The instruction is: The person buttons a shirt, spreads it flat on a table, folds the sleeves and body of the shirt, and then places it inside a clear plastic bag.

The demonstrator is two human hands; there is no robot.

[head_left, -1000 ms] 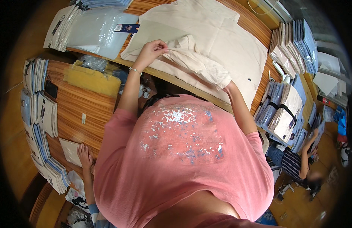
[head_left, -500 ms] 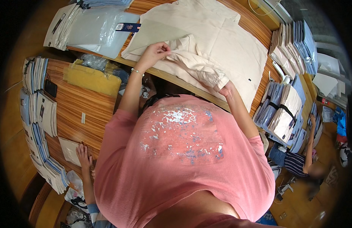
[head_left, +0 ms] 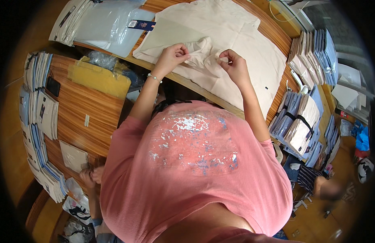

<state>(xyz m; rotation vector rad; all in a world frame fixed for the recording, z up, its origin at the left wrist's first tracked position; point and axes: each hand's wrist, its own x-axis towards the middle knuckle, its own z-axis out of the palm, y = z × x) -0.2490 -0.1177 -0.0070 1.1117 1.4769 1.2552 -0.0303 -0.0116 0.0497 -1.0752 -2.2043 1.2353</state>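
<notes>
A cream shirt (head_left: 252, 56) lies spread over the wood-grain table (head_left: 276, 24) in front of me. Near its front edge, one sleeve (head_left: 204, 58) is bunched up in loose folds. My left hand (head_left: 174, 58), with a beaded bracelet at the wrist, pinches the left part of that sleeve. At the sleeve's other end, my right hand (head_left: 235, 67) grips the cloth between thumb and fingers. A greyish, see-through flat sheet (head_left: 173, 34) rests on the shirt's left side. Just left of it lies a dark blue hang tag (head_left: 141, 25).
Clear plastic bags (head_left: 108, 28) lie at the far left. Bagged shirts (head_left: 303, 52) stand in stacks on the right, by a white-handled tool (head_left: 297, 79). On a left side table (head_left: 90, 117) are a yellow packet (head_left: 100, 79), a dark phone (head_left: 53, 86) and another person's hands (head_left: 92, 175).
My right hand has moved left and away from me, drawing the sleeve end closer to my left hand. The left hand keeps its pinch. At the left, the other person's hand has pulled back.
</notes>
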